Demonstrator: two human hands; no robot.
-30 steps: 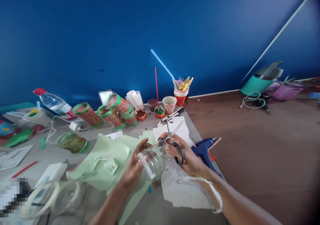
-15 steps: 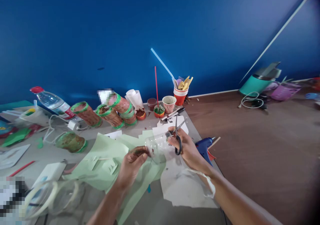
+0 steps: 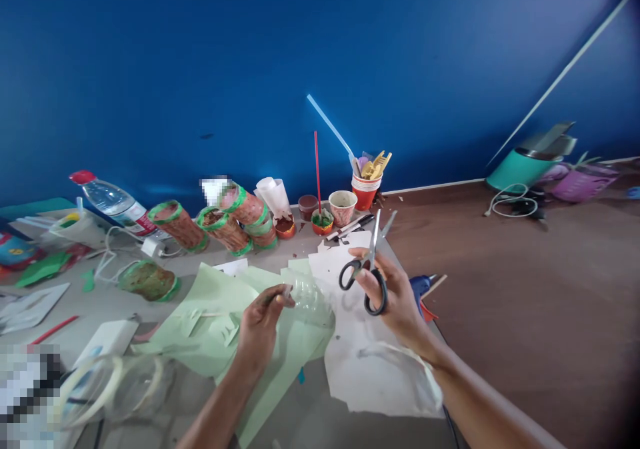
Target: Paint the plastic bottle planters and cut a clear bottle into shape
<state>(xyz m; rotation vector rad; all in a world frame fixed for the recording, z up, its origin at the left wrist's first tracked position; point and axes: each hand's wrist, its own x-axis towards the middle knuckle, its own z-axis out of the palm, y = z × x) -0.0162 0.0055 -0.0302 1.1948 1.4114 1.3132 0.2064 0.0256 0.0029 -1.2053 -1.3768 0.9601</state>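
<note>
My left hand point(image 3: 263, 316) is closed in a pinch at the edge of a clear plastic bottle piece point(image 3: 311, 300), whose ribbed wall shows above the pale green paper point(image 3: 187, 332). In my right hand point(image 3: 393, 296) are black-handled scissors point(image 3: 373, 257), blades pointing up and slightly apart. The scissors are clear of the plastic. Beneath my right forearm lies a torn white sheet point(image 3: 360, 386). White cut-out shapes point(image 3: 227, 329) rest on the green paper near my left wrist.
Brown tubes with green rims point(image 3: 180, 226) stand along the back, beside a water bottle point(image 3: 117, 206). Paint cups point(image 3: 322, 222) and a red cup of cutlery point(image 3: 364, 196) are by the wall. A blue glue gun point(image 3: 419, 289) lies at the table's right edge.
My right hand has drawn back from the plastic piece, carrying the scissors to the right. The plastic piece has tilted and now hangs from my left hand alone.
</note>
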